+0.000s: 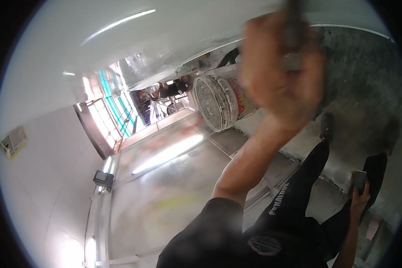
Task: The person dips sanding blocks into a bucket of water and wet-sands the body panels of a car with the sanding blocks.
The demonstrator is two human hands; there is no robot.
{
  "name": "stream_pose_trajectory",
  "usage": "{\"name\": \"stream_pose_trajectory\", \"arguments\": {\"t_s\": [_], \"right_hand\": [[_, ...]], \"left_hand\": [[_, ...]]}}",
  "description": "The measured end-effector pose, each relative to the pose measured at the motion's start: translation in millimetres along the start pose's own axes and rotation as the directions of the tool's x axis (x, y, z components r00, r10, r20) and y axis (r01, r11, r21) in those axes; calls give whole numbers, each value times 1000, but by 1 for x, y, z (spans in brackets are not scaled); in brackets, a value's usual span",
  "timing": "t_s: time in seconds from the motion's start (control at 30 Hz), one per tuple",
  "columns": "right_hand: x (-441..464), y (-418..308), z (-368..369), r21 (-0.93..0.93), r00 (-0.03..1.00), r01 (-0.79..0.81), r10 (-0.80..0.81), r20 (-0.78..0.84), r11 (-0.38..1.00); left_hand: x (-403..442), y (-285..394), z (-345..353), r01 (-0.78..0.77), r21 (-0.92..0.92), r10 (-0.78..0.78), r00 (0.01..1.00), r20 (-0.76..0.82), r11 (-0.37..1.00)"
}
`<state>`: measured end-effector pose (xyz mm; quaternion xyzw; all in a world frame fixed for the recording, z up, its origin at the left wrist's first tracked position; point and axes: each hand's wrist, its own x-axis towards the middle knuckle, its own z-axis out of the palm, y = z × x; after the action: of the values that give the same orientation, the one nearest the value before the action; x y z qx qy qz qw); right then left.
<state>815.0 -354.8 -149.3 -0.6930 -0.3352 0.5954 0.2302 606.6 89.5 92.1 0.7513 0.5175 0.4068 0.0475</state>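
Note:
My left hand (281, 71) is raised close to a glossy pale panel (174, 35) with curved reflections. Motion blurs the hand, but its fingers look closed round a dark thing (295, 24), too smeared to name. Low at the right, beside my dark trousers, my right hand (361, 198) grips a small greyish block (358, 179), which looks like a sanding block. It is held away from the panel.
Behind my left wrist a paint-stained bucket (216, 102) stands on the stained concrete floor (353, 85). A lamp (103, 179) and a bright tube light (167, 154) are on the walls. People (169, 89) are visible far off beyond an opening.

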Motion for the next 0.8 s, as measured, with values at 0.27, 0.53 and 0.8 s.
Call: {"name": "stream_pose_trajectory", "arguments": {"t_s": [0.27, 0.53, 0.8], "right_hand": [[0, 20, 23, -68, 1000, -24, 23, -16, 997], [3, 10, 43, -73, 1000, 4, -4, 6, 997], [2, 1, 50, -122, 999, -30, 31, 8, 992]], "left_hand": [[-89, -119, -111, 492, 274, -539, 832, 130, 826], [-24, -339, -312, 665, 2, -611, 688, -392, 747], [38, -374, -331, 777, 51, -684, 582, -439, 628]]}}
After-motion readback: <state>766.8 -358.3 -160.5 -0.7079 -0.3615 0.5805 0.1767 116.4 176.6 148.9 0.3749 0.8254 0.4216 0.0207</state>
